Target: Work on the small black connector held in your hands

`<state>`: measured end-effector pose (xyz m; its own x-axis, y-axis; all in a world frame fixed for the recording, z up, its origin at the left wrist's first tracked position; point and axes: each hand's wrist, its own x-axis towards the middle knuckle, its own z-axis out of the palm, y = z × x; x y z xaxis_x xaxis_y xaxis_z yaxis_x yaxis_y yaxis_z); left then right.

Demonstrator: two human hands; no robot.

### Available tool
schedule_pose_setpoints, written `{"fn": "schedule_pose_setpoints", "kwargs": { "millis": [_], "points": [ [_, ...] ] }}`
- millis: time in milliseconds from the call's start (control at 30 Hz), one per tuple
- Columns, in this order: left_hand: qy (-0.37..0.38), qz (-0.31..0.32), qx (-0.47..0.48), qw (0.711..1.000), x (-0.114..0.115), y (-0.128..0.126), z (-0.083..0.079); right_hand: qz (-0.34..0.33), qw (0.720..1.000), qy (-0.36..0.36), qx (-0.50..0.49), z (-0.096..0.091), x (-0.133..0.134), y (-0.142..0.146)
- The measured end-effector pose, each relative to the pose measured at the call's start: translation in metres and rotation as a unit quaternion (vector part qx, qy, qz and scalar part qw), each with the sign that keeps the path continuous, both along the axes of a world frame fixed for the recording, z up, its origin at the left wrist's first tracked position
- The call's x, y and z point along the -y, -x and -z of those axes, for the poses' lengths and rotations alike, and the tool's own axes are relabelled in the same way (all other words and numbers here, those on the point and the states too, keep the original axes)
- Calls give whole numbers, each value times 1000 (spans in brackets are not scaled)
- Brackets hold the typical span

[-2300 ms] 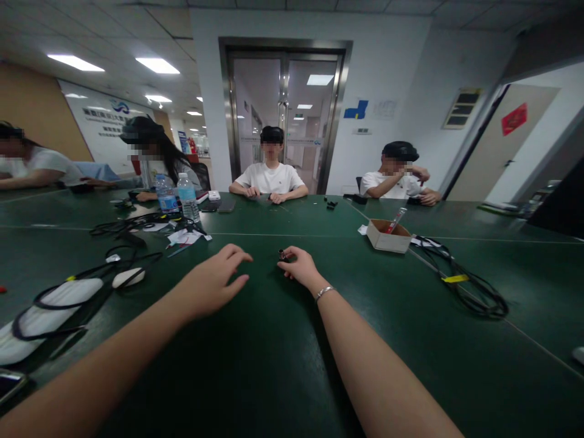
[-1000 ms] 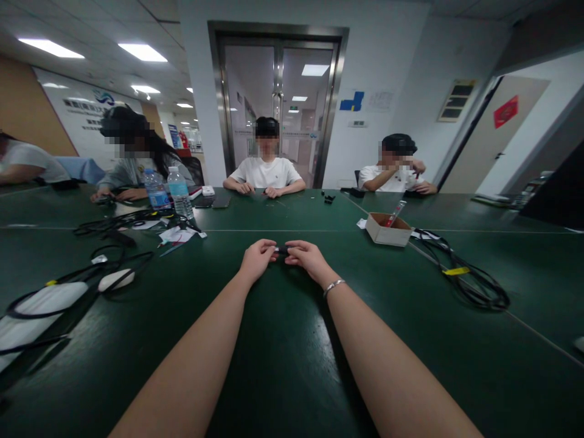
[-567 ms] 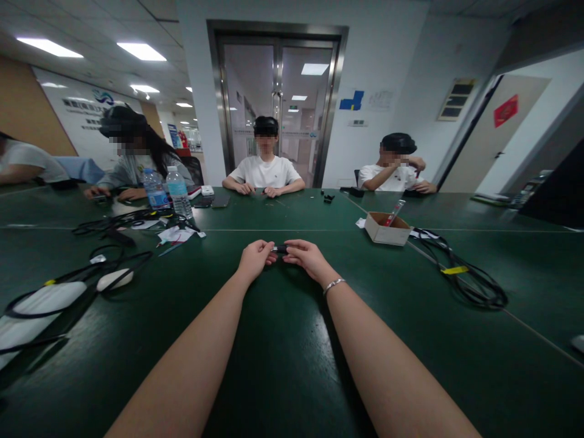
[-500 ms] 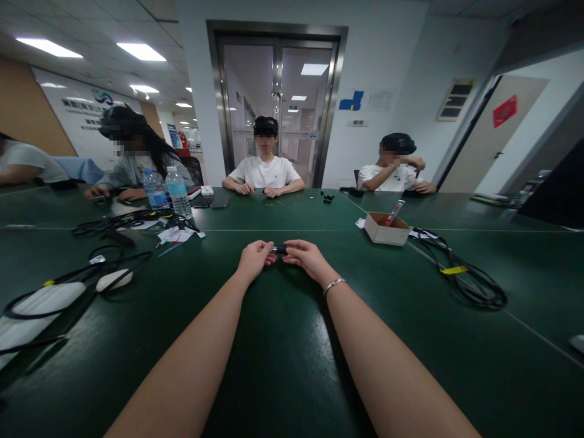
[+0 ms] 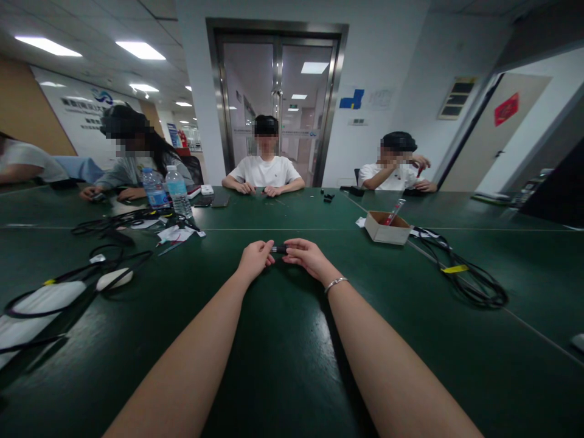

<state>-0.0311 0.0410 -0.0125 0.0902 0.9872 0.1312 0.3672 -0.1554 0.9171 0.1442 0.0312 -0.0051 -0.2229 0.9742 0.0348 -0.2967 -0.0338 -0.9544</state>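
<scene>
Between my fingertips, just above the green table [image 5: 283, 340], is a small black cylinder with a silvery end [image 5: 280, 249]. My left hand [image 5: 255, 258] pinches its silvery left end between thumb and fingers. On the black right end, my right hand [image 5: 308, 255] is closed in a similar pinch. A silver bracelet [image 5: 335, 285] circles my right wrist. The fingers cover much of the cylinder, so its exact kind does not show.
Right of my hands stand an open cardboard box [image 5: 387, 230] and a coiled black cable [image 5: 474, 286]. Toward the left lie tangled cables [image 5: 123, 219], a white mouse [image 5: 115, 280] and two water bottles [image 5: 179, 191]. Several people sit around the table, one person [image 5: 264, 170] straight across.
My hands keep nearly the same place and grip on the black cylinder. At the far right, a seated person's raised hand has shifted slightly, with something red in it.
</scene>
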Motion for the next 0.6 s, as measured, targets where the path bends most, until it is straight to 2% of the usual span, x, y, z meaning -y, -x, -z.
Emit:
{"fn": "schedule_pose_setpoints", "kwargs": {
  "millis": [167,367,600],
  "points": [
    [-37,-9,-69,997,6,-1,-3,-17,1000,1,12,0,0,-3],
    [-79,-52,-194,976,20,-1,-16,-61,998,-9,25,-4,3,-3],
    [-62,-62,-193,977,24,-2,-19,-75,997,-21,20,-4,4,-3]
  ]
}}
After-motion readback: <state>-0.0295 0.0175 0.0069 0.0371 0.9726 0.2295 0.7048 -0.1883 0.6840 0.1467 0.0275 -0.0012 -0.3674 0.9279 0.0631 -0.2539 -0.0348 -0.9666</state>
